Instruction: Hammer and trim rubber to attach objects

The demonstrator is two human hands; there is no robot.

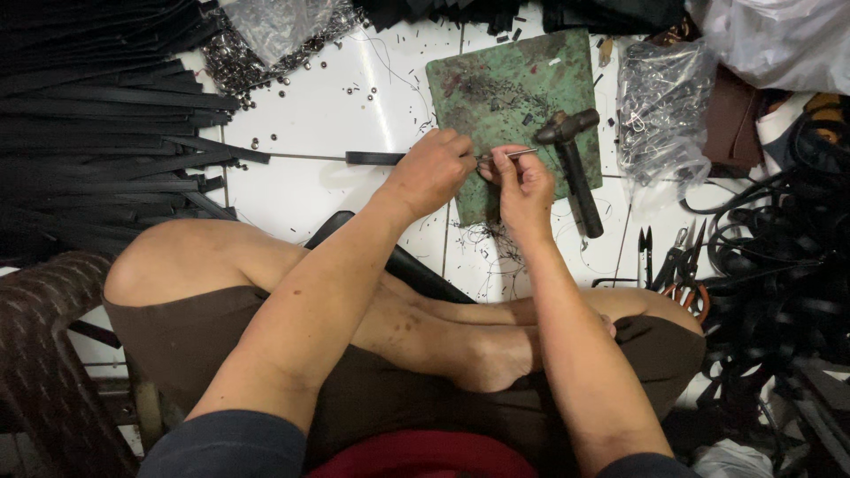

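A narrow black strap [376,158] lies flat across the white tiled floor [301,115], its near end gathered under the left hand [434,171], whose grip is closed on that end at the edge of a worn green metal plate [513,97]. Just beside it the right hand [524,188] pinches a thin metal pin-like tool [513,154] between thumb and fingertips, the shiny tip pointing out over the plate; both hands nearly touch over the plate's lower left part. A dark hammer [574,164] rests on the plate just to the right of the hands, head up on the green surface, handle running down onto the floor. The person sits cross-legged on the floor, bare knees and feet under the forearms. To the left, a big stack of black straps [97,115] is piled, with a heap of small metal rivets [257,49] and loose ones scattered on the tiles near it. To the right lies a clear plastic bag of metal fittings [660,106], and lower down pliers and snips [677,261] beside tangled black straps [779,257].
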